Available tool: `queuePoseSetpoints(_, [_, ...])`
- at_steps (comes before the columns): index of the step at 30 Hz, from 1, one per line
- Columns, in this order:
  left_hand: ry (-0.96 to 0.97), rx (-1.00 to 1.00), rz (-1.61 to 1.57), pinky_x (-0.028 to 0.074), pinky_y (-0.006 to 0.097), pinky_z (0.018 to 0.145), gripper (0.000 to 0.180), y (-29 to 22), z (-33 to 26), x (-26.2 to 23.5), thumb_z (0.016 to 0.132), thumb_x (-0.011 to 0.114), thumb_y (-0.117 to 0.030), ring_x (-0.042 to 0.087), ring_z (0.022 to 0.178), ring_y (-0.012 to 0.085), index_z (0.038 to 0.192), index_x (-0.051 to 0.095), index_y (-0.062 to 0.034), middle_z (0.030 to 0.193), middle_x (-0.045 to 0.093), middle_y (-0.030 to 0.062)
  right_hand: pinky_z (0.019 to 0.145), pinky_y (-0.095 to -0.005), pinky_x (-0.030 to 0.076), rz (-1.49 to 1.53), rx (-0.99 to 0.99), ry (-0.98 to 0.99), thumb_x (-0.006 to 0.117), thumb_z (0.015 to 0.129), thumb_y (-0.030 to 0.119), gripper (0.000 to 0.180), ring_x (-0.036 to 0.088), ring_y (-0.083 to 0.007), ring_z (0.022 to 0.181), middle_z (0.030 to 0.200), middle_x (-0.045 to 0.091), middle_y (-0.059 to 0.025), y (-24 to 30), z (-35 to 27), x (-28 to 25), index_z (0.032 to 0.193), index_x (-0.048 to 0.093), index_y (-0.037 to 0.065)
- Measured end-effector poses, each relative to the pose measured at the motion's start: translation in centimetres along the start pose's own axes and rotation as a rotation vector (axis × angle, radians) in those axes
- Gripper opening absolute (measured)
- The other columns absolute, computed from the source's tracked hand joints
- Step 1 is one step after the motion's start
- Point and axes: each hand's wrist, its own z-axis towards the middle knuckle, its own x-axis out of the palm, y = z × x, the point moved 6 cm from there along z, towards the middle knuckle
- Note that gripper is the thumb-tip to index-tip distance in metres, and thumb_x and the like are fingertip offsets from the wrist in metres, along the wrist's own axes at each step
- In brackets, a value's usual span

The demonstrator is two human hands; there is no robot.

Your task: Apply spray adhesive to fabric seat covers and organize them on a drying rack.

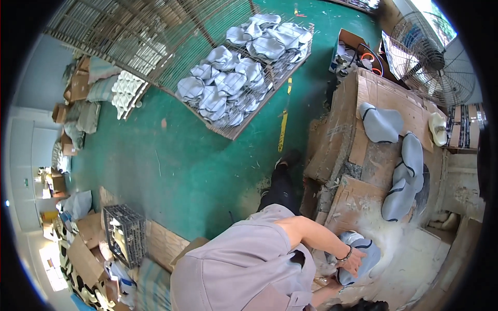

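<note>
My left hand (353,260), with a dark bracelet at its wrist, is pressed onto a grey bicycle saddle (367,255), its fingers bent over the top. Closer to the lower edge, my right hand (333,284) grips the same saddle at its near end; its fingers are partly hidden. Beside the left hand lies a paler, shiny grey piece (350,237), partly covered by the saddle. Farther up the cardboard-covered bench (350,205) are several more grey saddles with black trim, one (383,124) lying apart from an overlapping group (407,176).
A cream foam saddle (438,129) lies near a wire-guarded fan (433,62). Across the green floor stands a wire cage cart (233,136) heaped with grey saddle covers (228,85). A black crate (124,233), cartons and sacks line the left side. Cables fill an open box (342,39).
</note>
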Motion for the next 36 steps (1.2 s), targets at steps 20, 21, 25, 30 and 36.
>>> queuePoseSetpoints(20, [0.191, 0.094, -0.165, 0.021, 0.064, 0.123, 0.122, 3.2, 0.8, -4.0, 0.059, 0.094, -0.037, 0.032, 0.152, 0.0288, 0.160, 0.031, -0.0113, 0.162, 0.041, 0.0017, 0.093, -0.0319, 0.052, -0.069, 0.187, -0.488, 0.056, 0.096, 0.003, 0.027, 0.069, -0.0266, 0.110, 0.133, 0.068, -0.0160, 5.4, -4.7, -4.7, 0.116, 0.074, -0.001])
queuePoseSetpoints(21, [0.259, 0.045, -0.169, 0.021, 0.064, 0.123, 0.122, 3.5, 1.2, -3.4, 0.059, 0.094, -0.037, 0.033, 0.152, 0.0297, 0.160, 0.032, -0.0107, 0.163, 0.041, 0.0022, 0.093, -0.0319, 0.052, -0.069, 0.206, -0.520, 0.056, 0.096, 0.003, 0.027, 0.069, -0.0266, 0.110, 0.133, 0.068, -0.0160, 5.1, -4.3, -4.6, 0.116, 0.074, -0.001])
queuePoseSetpoints(25, [0.208, 0.015, -0.243, 0.021, 0.061, 0.123, 0.120, 5.0, 3.5, -3.4, 0.058, 0.095, -0.033, 0.034, 0.152, 0.0291, 0.159, 0.035, -0.0118, 0.161, 0.045, 0.0023, 0.099, -0.0323, 0.049, -0.045, 0.264, -0.558, 0.057, 0.096, 0.006, 0.027, 0.066, -0.0277, 0.116, 0.131, 0.068, -0.0175, 3.9, -2.2, -3.6, 0.116, 0.074, -0.001])
queuePoseSetpoints(30, [0.239, 0.030, -0.250, 0.020, 0.061, 0.124, 0.124, 3.5, 2.8, -3.2, 0.053, 0.096, -0.031, 0.032, 0.153, 0.0288, 0.160, 0.035, -0.0141, 0.164, 0.040, 0.0010, 0.105, -0.0391, 0.047, 0.365, 0.335, -0.722, 0.059, 0.092, 0.009, 0.035, 0.062, -0.0341, 0.120, 0.126, 0.068, -0.0225, -0.5, -4.5, -4.2, 0.124, 0.069, -0.002])
queuePoseSetpoints(36, [0.247, 0.044, -0.149, 0.019, 0.060, 0.125, 0.127, 1.9, 3.0, -2.8, 0.050, 0.096, -0.033, 0.029, 0.154, 0.0292, 0.160, 0.035, -0.0168, 0.165, 0.039, 0.0004, 0.097, -0.0490, 0.049, -0.613, 0.498, -0.578, 0.069, 0.084, 0.014, 0.048, 0.059, -0.0408, 0.115, 0.121, 0.062, -0.0239, -9.0, -5.1, -9.4, 0.130, 0.060, 0.003])
